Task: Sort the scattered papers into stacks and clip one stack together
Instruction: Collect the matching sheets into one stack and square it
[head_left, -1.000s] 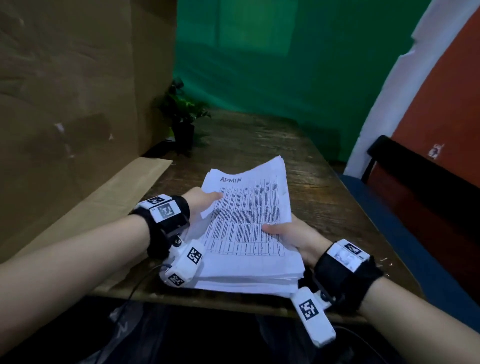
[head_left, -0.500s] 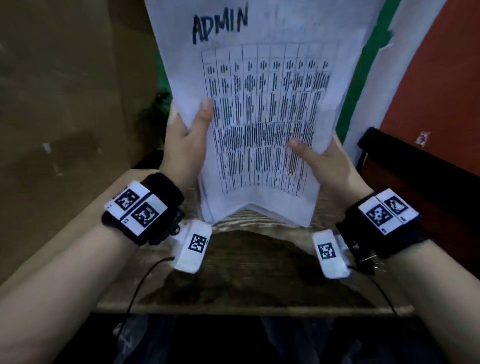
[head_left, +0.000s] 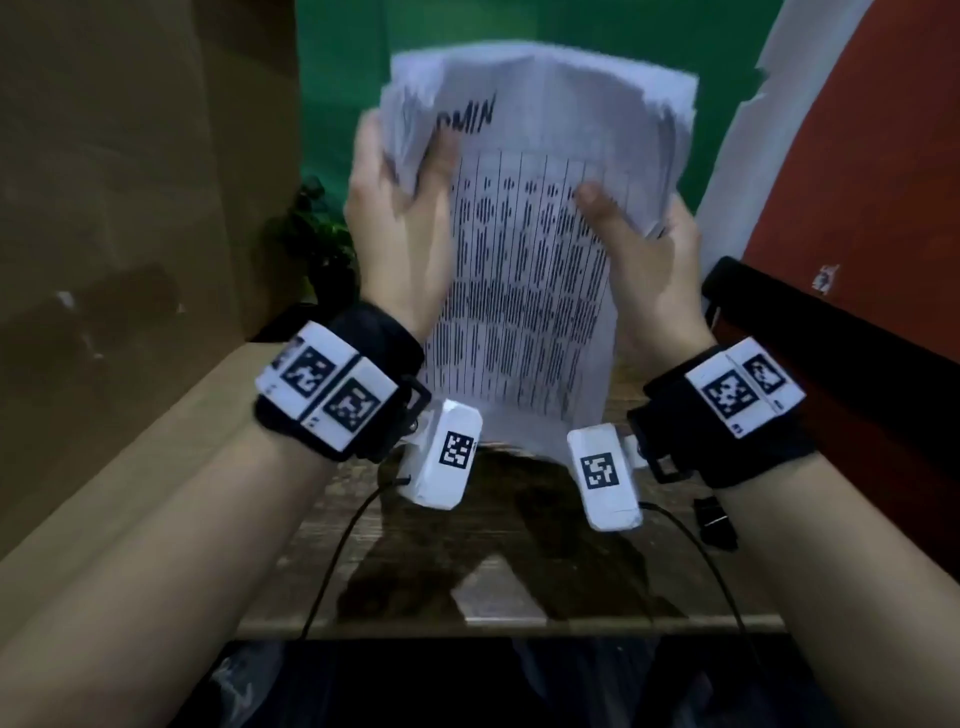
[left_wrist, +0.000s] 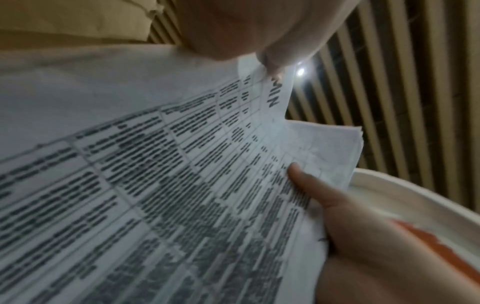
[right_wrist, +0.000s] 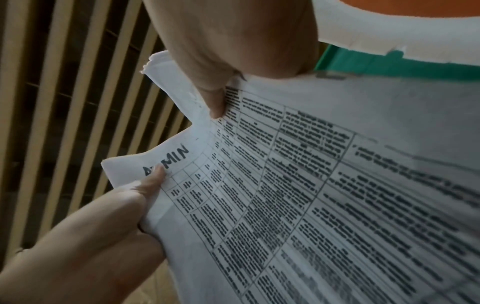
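Two hands, left hand (head_left: 400, 228), right hand (head_left: 644, 260), gripping paper stack (head_left: 530, 291) side edges upright above table (head_left: 519, 587)

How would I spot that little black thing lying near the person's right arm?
Find the wooden table, then follow its right edge to just beside the right forearm. There lies a small black clip, apart from the paper stack held upright in both hands: the only loose dark item there.
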